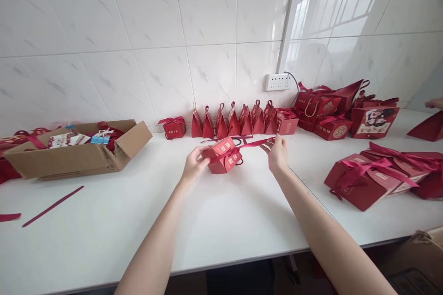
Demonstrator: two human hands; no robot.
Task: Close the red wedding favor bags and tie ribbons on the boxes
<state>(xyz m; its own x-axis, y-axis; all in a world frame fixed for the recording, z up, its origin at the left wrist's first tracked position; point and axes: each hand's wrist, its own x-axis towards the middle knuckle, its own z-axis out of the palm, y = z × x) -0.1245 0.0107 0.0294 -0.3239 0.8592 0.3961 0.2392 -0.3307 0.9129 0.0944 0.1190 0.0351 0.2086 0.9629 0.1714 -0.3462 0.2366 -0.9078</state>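
A small red gift box (221,159) with pale lettering sits tilted over the white table in front of me. At its left side, my left hand (196,161) grips the box between thumb and fingers. From the box's top a red ribbon (254,143) stretches out to the right. The ribbon's far end is pinched in my right hand (278,151), apart from the box. A thin dark cord loop shows at the box's right side.
Behind stand several red triangular boxes (221,124) along the tiled wall. An open cardboard box (79,163) is at left, near a loose ribbon strip (53,206). Larger red gift boxes (360,189) lie at right. Another person's hand (434,103) shows at the right edge.
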